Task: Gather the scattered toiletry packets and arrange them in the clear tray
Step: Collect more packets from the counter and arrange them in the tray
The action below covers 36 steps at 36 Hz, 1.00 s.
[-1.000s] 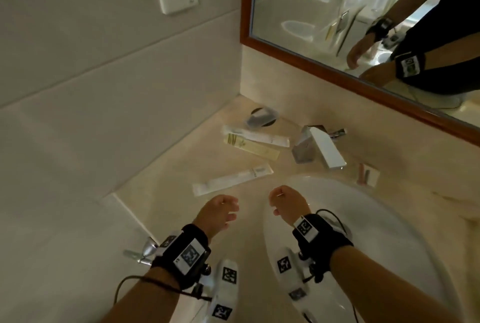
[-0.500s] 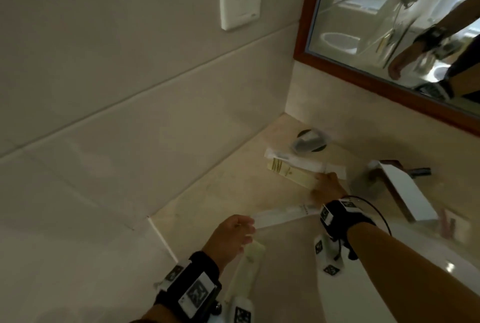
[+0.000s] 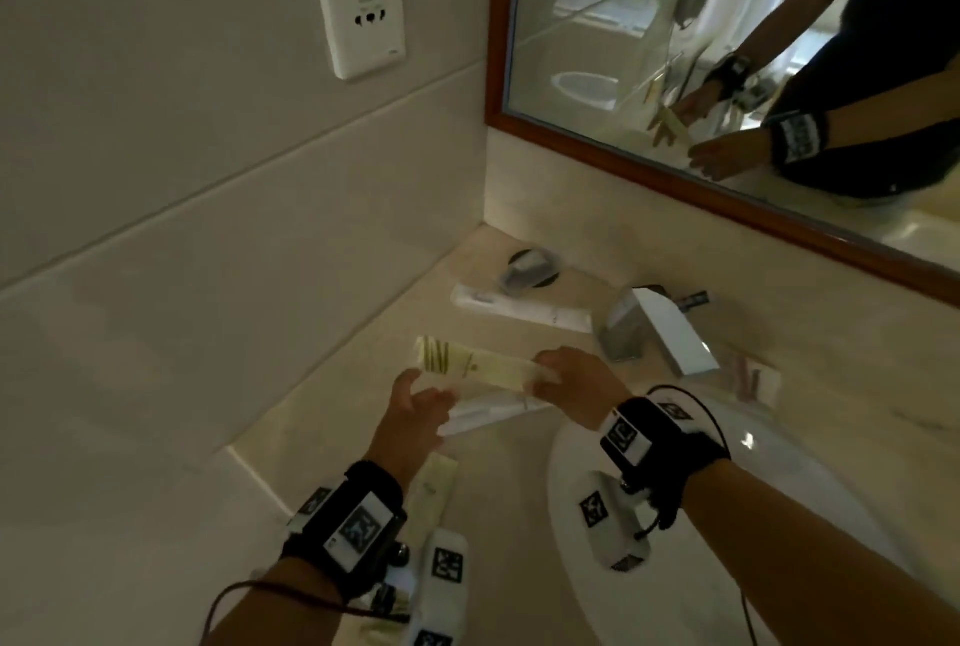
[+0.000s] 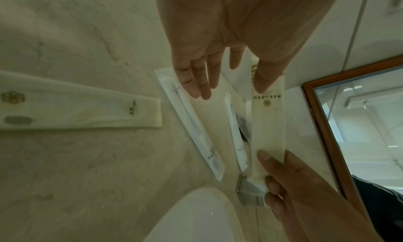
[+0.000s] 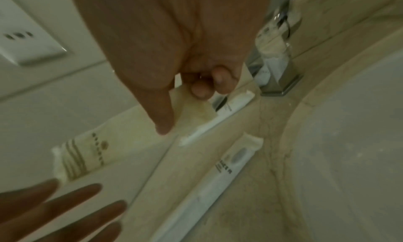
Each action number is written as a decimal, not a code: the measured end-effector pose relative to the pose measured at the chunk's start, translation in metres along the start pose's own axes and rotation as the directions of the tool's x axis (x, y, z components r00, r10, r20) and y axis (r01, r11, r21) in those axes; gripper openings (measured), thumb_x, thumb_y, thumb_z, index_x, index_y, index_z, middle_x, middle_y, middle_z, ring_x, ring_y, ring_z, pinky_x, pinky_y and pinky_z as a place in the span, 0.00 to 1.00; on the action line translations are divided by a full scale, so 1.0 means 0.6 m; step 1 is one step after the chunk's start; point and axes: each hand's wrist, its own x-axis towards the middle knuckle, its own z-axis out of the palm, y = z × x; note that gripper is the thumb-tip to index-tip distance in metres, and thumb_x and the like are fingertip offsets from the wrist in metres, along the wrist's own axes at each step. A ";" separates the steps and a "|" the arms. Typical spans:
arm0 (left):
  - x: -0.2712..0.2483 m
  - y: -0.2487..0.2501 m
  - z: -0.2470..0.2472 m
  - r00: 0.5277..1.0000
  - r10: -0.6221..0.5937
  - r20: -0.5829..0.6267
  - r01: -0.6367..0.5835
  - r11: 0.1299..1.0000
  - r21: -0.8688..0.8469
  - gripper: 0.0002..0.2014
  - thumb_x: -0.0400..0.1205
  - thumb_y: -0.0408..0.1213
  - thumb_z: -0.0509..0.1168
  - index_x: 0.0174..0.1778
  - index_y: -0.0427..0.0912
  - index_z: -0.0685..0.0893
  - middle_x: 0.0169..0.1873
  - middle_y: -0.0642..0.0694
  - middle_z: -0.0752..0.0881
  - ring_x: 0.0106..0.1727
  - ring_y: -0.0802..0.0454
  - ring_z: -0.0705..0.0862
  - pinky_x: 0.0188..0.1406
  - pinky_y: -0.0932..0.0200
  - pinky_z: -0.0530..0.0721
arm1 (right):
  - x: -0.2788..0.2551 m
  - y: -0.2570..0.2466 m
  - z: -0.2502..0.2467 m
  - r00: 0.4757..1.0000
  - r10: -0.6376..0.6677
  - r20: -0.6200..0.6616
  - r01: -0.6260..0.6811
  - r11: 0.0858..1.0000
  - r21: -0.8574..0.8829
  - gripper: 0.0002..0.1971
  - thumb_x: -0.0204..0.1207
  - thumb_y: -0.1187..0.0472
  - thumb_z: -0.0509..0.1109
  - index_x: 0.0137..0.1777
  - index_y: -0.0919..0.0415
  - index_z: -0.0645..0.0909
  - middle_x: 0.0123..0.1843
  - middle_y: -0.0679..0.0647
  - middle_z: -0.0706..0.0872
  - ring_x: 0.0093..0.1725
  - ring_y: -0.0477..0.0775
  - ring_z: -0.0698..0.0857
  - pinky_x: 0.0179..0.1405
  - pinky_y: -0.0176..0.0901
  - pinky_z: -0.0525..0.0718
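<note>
1. Head view shows your right hand (image 3: 569, 388) pinching one end of a cream packet (image 3: 480, 365) lifted above the counter (image 3: 332, 416); thumb on top, fingers curled under, as the right wrist view confirms, though that view is blurred.
2. Your left hand (image 3: 415, 411) is spread wide, fingers straight; from the left wrist view its thumb seems to overlap the packet's striped end (image 4: 254, 73), but you cannot tell whether it touches.
3. Two white packets lie on the counter; one (image 3: 498, 410) sits under your hands, partly hidden by them in the head view; the other (image 3: 519, 307) lies near the back wall, beside the tap (image 3: 654, 333).
4. Another cream packet (image 3: 434, 489) lies flat by your left wrist; its near end is hidden behind the wrist camera (image 3: 441, 578).
5. A dark round fitting (image 3: 530, 268) sits in the back corner; what it is cannot be made out.
6. A small clear item (image 3: 753, 377) stands right of the tap; its contents are too dim to tell.
7. No view shows a clear tray you can be sure of; the sink (image 3: 779, 515) is cut off at the lower right edge.
8. Print on the packets is too small to read.
</note>
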 end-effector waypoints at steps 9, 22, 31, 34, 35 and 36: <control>-0.090 -0.017 0.159 0.949 0.262 0.177 -0.296 0.932 0.208 0.07 0.84 0.33 0.60 0.40 0.45 0.77 0.32 0.43 0.83 0.33 0.49 0.78 0.35 0.56 0.75 | -0.239 0.148 -0.065 0.989 0.137 0.054 -0.141 0.986 0.088 0.11 0.77 0.51 0.68 0.41 0.58 0.77 0.42 0.54 0.79 0.44 0.51 0.76 0.32 0.34 0.67; -0.264 -0.171 0.528 0.813 -0.036 0.581 -0.225 0.901 0.371 0.07 0.82 0.29 0.60 0.37 0.39 0.75 0.33 0.42 0.80 0.35 0.45 0.78 0.33 0.55 0.75 | -0.599 0.479 -0.048 0.535 0.836 0.118 -0.227 0.007 0.974 0.06 0.75 0.59 0.72 0.42 0.60 0.79 0.31 0.52 0.75 0.24 0.47 0.66 0.14 0.33 0.62; -0.349 -0.290 0.689 0.740 -0.160 0.653 -0.288 0.802 0.523 0.07 0.77 0.32 0.64 0.50 0.41 0.81 0.44 0.40 0.87 0.44 0.42 0.83 0.49 0.46 0.84 | -0.727 0.603 0.025 0.275 0.917 0.288 0.126 -0.331 0.935 0.11 0.80 0.74 0.62 0.61 0.72 0.75 0.37 0.63 0.80 0.35 0.55 0.79 0.12 0.36 0.83; -0.367 -0.303 0.710 0.750 -0.198 0.631 -0.286 0.763 0.580 0.16 0.78 0.32 0.63 0.62 0.42 0.78 0.57 0.42 0.84 0.57 0.44 0.84 0.61 0.49 0.84 | -0.738 0.632 0.031 0.267 0.915 0.304 0.061 -0.331 0.942 0.15 0.81 0.76 0.59 0.66 0.79 0.73 0.36 0.63 0.79 0.35 0.55 0.78 0.19 0.39 0.86; -0.371 -0.306 0.715 0.748 -0.200 0.633 -0.304 0.744 0.595 0.18 0.79 0.33 0.62 0.66 0.43 0.77 0.61 0.44 0.83 0.61 0.46 0.83 0.64 0.51 0.82 | -0.740 0.644 0.034 0.271 0.911 0.311 0.009 -0.325 0.946 0.16 0.81 0.76 0.59 0.67 0.82 0.72 0.35 0.63 0.78 0.35 0.55 0.79 0.25 0.41 0.88; -0.375 -0.307 0.719 0.743 -0.205 0.638 -0.320 0.728 0.606 0.20 0.79 0.33 0.62 0.69 0.43 0.76 0.65 0.45 0.82 0.64 0.47 0.82 0.66 0.52 0.81 | -0.740 0.653 0.037 0.284 0.907 0.313 -0.031 -0.317 0.948 0.17 0.81 0.75 0.59 0.69 0.82 0.70 0.36 0.63 0.78 0.35 0.55 0.79 0.28 0.41 0.89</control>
